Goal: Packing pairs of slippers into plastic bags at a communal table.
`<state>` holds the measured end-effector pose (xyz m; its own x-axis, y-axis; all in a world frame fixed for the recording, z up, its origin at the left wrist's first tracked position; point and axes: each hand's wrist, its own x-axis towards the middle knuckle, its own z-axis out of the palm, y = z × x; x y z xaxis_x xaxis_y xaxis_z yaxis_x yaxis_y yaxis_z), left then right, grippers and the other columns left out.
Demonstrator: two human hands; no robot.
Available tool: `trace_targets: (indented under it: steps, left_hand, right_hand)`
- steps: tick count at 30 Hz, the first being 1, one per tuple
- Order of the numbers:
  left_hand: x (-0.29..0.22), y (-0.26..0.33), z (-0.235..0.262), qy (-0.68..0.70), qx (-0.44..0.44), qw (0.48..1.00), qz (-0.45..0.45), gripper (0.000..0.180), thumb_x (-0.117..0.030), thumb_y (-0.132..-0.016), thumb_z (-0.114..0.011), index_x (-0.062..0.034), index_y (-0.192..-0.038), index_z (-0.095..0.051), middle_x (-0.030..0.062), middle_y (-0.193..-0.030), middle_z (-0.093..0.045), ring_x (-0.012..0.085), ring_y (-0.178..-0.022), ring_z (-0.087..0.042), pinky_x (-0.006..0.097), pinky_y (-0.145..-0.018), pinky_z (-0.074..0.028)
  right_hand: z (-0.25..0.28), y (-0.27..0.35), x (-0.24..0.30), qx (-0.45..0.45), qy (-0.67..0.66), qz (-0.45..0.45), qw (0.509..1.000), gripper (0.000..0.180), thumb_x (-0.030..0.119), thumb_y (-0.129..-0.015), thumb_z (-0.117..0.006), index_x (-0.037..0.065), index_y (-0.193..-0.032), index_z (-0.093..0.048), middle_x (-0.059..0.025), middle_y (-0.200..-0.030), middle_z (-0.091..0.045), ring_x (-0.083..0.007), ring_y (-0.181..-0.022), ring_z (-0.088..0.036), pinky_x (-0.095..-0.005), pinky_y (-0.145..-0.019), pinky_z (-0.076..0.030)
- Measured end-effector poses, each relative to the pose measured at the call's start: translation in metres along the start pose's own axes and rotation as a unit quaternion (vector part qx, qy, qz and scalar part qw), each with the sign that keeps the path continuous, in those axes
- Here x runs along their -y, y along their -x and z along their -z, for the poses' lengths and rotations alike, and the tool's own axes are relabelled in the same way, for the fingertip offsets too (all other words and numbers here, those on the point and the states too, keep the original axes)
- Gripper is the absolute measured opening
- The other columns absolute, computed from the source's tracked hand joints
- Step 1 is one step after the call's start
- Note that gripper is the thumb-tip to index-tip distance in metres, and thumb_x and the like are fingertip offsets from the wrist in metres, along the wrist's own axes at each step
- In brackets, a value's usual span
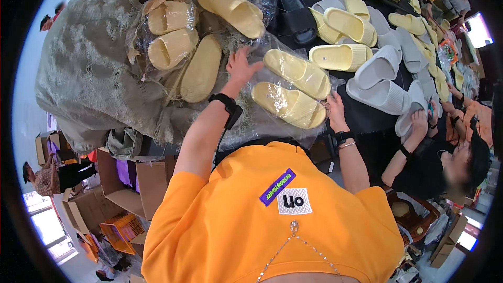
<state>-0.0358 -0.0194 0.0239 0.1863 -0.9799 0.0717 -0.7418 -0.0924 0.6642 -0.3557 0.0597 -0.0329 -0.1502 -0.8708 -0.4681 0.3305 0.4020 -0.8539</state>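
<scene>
A pair of pale yellow slide sandals point(289, 106) lies in a clear plastic bag in front of me. My right hand point(335, 111) closes on the bag's right edge, by the sandals' toe ends. To the left of the pair, my left hand point(242, 68) has its fingers spread and holds nothing; whether it touches the plastic I cannot tell. Just left of that hand, a loose yellow sandal point(201, 68) rests on a grey woven sack point(99, 68). Another bagged yellow pair point(173, 47) sits beyond it, and more wrapped yellow sandals point(230, 8) lie beyond my left hand.
Black slides point(296, 15) lie at the far middle. Yellow slides point(340, 56) and grey slides point(380, 94) spread over the black-covered table to the right. A co-worker in black point(435, 162) handles a grey slide there. Cardboard boxes point(123, 183) and an orange crate point(121, 230) stand lower left.
</scene>
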Motion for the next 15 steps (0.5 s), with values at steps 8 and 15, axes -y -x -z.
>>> trace_targets:
  steps: [8,15]
  left_hand:
    - [-0.016,-0.009,0.057,0.312,0.185,0.932,0.014,0.02,-0.025,-0.085,-0.049,-0.0047,-0.088,-0.05,0.0114,-0.074,-0.062,0.0207,-0.064,-0.061,0.029,-0.057,-0.046]
    - [-0.046,0.055,0.134,0.656,0.374,0.63,0.181,0.013,-0.02,-0.089,-0.045,-0.0093,-0.095,-0.047,0.015,-0.088,-0.06,0.0179,-0.069,-0.059,0.028,-0.06,-0.047]
  right_hand:
    - [-0.015,0.008,0.005,-0.064,0.168,0.045,0.983,0.062,0.019,-0.082,-0.061,0.0,-0.131,-0.027,-0.0142,-0.11,-0.05,-0.0183,-0.093,-0.052,-0.0303,-0.078,-0.043]
    - [-0.013,-0.016,0.007,-0.02,0.064,0.062,0.996,0.042,0.024,-0.09,-0.05,0.001,-0.124,-0.039,-0.0067,-0.099,-0.052,-0.0138,-0.081,-0.052,-0.0267,-0.07,-0.045]
